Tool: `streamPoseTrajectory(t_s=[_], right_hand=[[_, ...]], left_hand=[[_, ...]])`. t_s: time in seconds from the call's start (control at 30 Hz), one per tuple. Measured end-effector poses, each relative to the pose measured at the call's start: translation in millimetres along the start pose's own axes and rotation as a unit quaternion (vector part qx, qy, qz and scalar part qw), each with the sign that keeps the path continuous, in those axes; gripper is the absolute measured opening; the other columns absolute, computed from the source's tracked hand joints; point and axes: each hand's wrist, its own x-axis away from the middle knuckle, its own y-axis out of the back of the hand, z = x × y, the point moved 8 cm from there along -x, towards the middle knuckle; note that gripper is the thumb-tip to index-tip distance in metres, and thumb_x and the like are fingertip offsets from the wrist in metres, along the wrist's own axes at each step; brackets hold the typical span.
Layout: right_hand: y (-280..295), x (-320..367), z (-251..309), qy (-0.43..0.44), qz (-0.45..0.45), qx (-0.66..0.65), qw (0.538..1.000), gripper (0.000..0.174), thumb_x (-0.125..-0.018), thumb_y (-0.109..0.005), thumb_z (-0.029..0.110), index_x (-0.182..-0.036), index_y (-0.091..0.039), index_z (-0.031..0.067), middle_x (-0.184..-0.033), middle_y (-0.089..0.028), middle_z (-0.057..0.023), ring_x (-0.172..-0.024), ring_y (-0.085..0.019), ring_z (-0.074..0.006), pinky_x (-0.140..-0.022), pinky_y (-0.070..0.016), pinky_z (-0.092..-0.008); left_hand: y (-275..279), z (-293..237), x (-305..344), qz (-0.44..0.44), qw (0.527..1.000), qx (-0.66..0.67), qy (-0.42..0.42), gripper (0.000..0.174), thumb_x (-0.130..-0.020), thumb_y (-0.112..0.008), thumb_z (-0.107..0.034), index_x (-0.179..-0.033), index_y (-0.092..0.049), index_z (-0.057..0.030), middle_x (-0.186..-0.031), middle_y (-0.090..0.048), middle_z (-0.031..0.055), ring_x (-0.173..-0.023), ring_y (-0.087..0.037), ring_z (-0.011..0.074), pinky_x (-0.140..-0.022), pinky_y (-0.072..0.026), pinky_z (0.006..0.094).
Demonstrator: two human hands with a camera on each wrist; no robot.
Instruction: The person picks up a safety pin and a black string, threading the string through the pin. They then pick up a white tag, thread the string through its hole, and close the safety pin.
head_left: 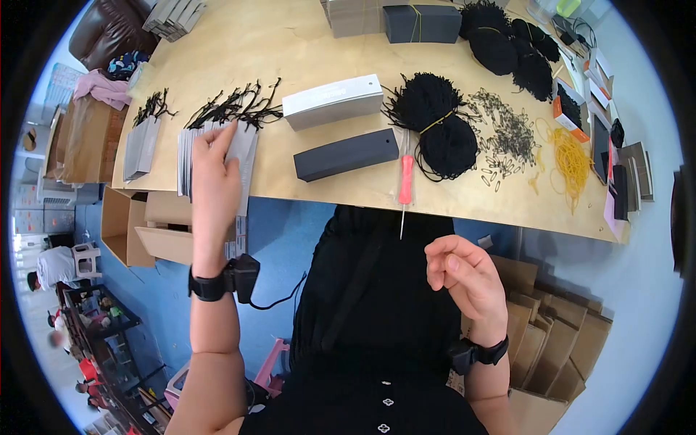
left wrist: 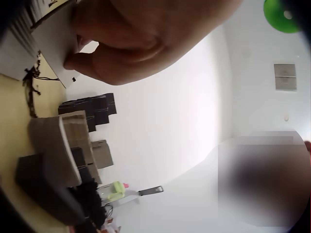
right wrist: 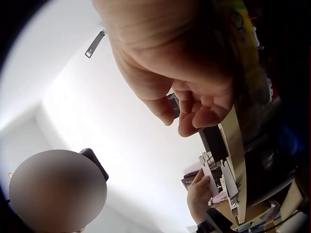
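At the left of the table, my left hand (head_left: 217, 170) is over a row of pale grey hang tags (head_left: 246, 148) with black cords (head_left: 235, 105) at their far ends. In the left wrist view, its thumb and fingers pinch one flat tag (left wrist: 54, 41), which has a small hole near its end. A smaller group of corded tags (head_left: 141, 148) stands further left. My right hand (head_left: 471, 279) hovers in front of the table edge, its fingers loosely bent and holding nothing. Nearest to it is a red-handled tool (head_left: 406, 181) whose thin metal shaft sticks out past the edge.
A white stack (head_left: 333, 101) and a dark stack (head_left: 346, 156) lie mid-table. Right of them are a black cord bundle (head_left: 435, 119), scattered small metal pins (head_left: 504, 130) and yellow rubber bands (head_left: 571, 163). Cardboard boxes (head_left: 163, 225) stand below the table's left side.
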Motion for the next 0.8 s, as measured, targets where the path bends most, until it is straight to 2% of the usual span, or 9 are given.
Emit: streamPoseTrajectory(t_s=[0.13, 0.23, 0.27, 0.33, 0.43, 0.5, 0.63, 0.73, 0.8], right_hand=[[-3.0, -7.6, 26.7, 0.072, -0.110, 0.233, 0.964, 0.019, -0.095, -0.065, 0.010, -0.112, -0.065, 0.0009, -0.090, -0.063, -0.0022, -0.074, -0.057, -0.0079, -0.067, -0.0452, -0.0220], [-18.7, -13.5, 65.4, 0.304, -0.221, 0.524, 0.764, 0.011, -0.087, -0.070, 0.003, -0.097, -0.070, 0.0062, -0.085, -0.058, -0.0046, -0.070, -0.057, -0.0141, -0.063, -0.0440, -0.0245], [-13.9, -20.1, 65.7, 0.304, -0.225, 0.526, 0.762, 0.011, -0.087, -0.070, 0.003, -0.097, -0.070, 0.0062, -0.085, -0.058, -0.0046, -0.070, -0.057, -0.0141, -0.063, -0.0440, -0.0245], [-21.6, -24.3, 70.8, 0.366, -0.245, 0.661, 0.607, 0.016, -0.081, -0.072, 0.002, -0.096, -0.070, 0.0075, -0.084, -0.055, -0.0063, -0.072, -0.057, -0.0215, -0.063, -0.0457, -0.0300], [-26.2, -36.5, 73.1, 0.375, -0.223, 0.725, 0.533, 0.016, -0.079, -0.074, -0.001, -0.094, -0.069, 0.0035, -0.084, -0.053, -0.0071, -0.071, -0.057, -0.0214, -0.063, -0.0471, -0.0317], [-23.7, -41.1, 71.4, 0.379, -0.225, 0.724, 0.532, 0.017, -0.078, -0.073, 0.000, -0.093, -0.068, 0.0053, -0.085, -0.054, -0.0070, -0.073, -0.057, -0.0241, -0.065, -0.0469, -0.0342], [-29.0, -30.6, 69.6, 0.388, -0.227, 0.702, 0.552, 0.016, -0.079, -0.071, 0.002, -0.093, -0.067, 0.0063, -0.087, -0.054, -0.0077, -0.075, -0.057, -0.0277, -0.066, -0.0465, -0.0364], [-39.9, -13.3, 64.1, 0.387, -0.215, 0.672, 0.594, 0.018, -0.079, -0.069, 0.001, -0.095, -0.066, 0.0059, -0.088, -0.054, -0.0082, -0.075, -0.057, -0.0277, -0.066, -0.0466, -0.0366], [-42.8, -10.6, 67.0, 0.397, -0.209, 0.684, 0.575, 0.018, -0.078, -0.071, 0.000, -0.095, -0.067, 0.0053, -0.087, -0.054, -0.0080, -0.076, -0.057, -0.0267, -0.065, -0.0468, -0.0358]], left_hand=[[-13.9, -8.7, 16.3, -0.035, 0.993, -0.107, -0.017, 0.054, -0.081, -0.051, 0.010, -0.133, -0.056, -0.0011, -0.129, -0.048, 0.0202, -0.119, -0.045, 0.0378, -0.101, -0.0388, 0.0429], [-7.5, -20.4, 19.9, -0.086, 0.982, -0.169, -0.006, 0.057, -0.081, -0.054, 0.008, -0.136, -0.056, -0.0070, -0.132, -0.049, 0.0184, -0.122, -0.047, 0.0364, -0.106, -0.0366, 0.0430], [-1.8, -32.2, 22.2, -0.106, 0.985, -0.133, -0.030, 0.049, -0.082, -0.055, 0.007, -0.130, -0.060, -0.0050, -0.130, -0.051, 0.0173, -0.120, -0.048, 0.0349, -0.105, -0.0369, 0.0417], [6.2, -61.2, 30.8, -0.112, 0.990, -0.066, -0.060, 0.046, -0.082, -0.056, 0.008, -0.125, -0.062, -0.0047, -0.126, -0.053, 0.0161, -0.115, -0.050, 0.0337, -0.100, -0.0397, 0.0395], [-3.8, -96.7, 46.8, -0.044, 0.981, 0.161, -0.097, 0.033, -0.082, -0.058, 0.011, -0.109, -0.069, -0.0032, -0.107, -0.063, 0.0113, -0.095, -0.061, 0.0239, -0.082, -0.0482, 0.0319], [-30.3, -115.1, 60.8, 0.061, 0.935, 0.342, -0.072, 0.028, -0.083, -0.061, 0.011, -0.107, -0.069, -0.0017, -0.103, -0.065, 0.0104, -0.079, -0.063, 0.0154, -0.068, -0.0506, 0.0246], [-95.4, -137.5, 94.9, 0.346, 0.757, 0.540, 0.120, 0.025, -0.098, -0.055, -0.004, -0.121, -0.064, 0.0006, -0.105, -0.069, 0.0085, -0.085, -0.067, 0.0133, -0.072, -0.0558, 0.0247], [-110.4, -157.2, 101.4, 0.397, 0.677, 0.592, 0.183, 0.028, -0.102, -0.052, -0.011, -0.126, -0.060, 0.0015, -0.102, -0.069, 0.0106, -0.085, -0.068, 0.0141, -0.072, -0.0560, 0.0258], [-112.8, -162.3, 97.5, 0.404, 0.697, 0.571, 0.158, 0.029, -0.103, -0.050, -0.012, -0.127, -0.059, 0.0023, -0.104, -0.070, 0.0119, -0.087, -0.068, 0.0154, -0.074, -0.0563, 0.0270]])
